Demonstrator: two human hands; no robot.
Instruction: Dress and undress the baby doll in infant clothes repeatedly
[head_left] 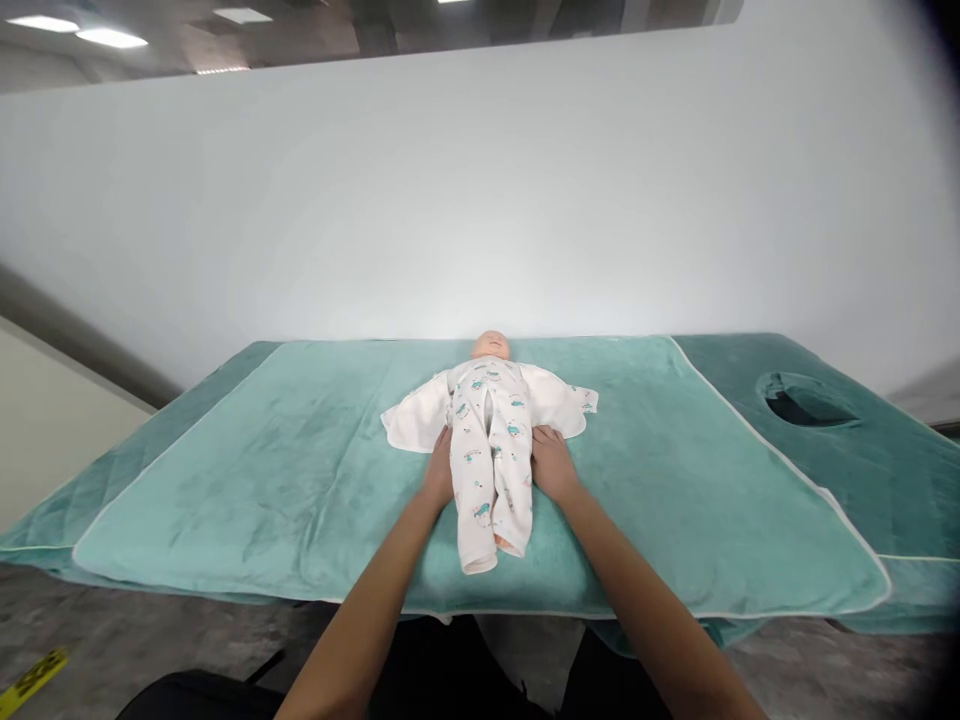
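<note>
A baby doll [491, 345] lies on its back, its head toward the wall. White baby trousers [474, 480] with a small green animal print cover its body and legs, the waist high on the chest. A bit of skin-coloured leg shows inside one cuff. Under them, a white baby shirt [416, 415] spreads out to both sides. My left hand [440, 470] is closed at the left side of the trousers, its fingertips partly hidden by the cloth. On the opposite side my right hand [552, 462] has its fingers curled against the trousers' edge.
A light green plush blanket [225, 480] lies over a darker green padded bed [892, 470], which has an oval hole [806, 405] at the right. Behind the bed stands a white partition [480, 190]. A pale panel [52, 420] is at the left, and yellow tape [31, 683] marks the floor.
</note>
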